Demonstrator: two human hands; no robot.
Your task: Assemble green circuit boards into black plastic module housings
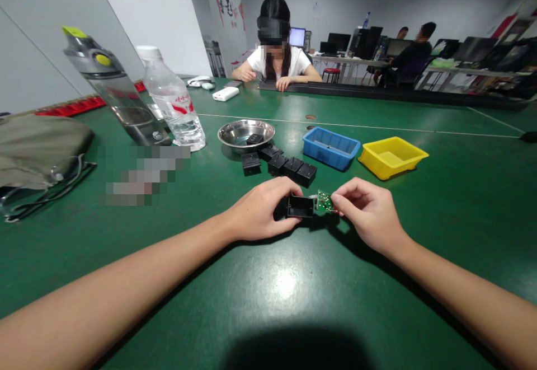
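Observation:
Between thumb and fingers, my left hand [268, 207] grips a small black plastic box [301, 207], its hollow side facing me. My right hand [369, 210] pinches a green circuit board [324, 201] by its right edge, just right of the box. A short light-coloured piece links or overlaps the gap between board and box; I cannot tell if it is attached to both. Just beyond my hands stand several similar black boxes [292, 167]. Another black box [254, 139] lies inside a round metal bowl [229, 141].
A blue tray [327, 154] and a yellow tray [392, 163] stand beyond my right hand. At the left are a grey drinking bottle [121, 101], a clear water bottle [174, 104] and a drawstring bag [37, 146]. Across the green table sits a person [279, 62].

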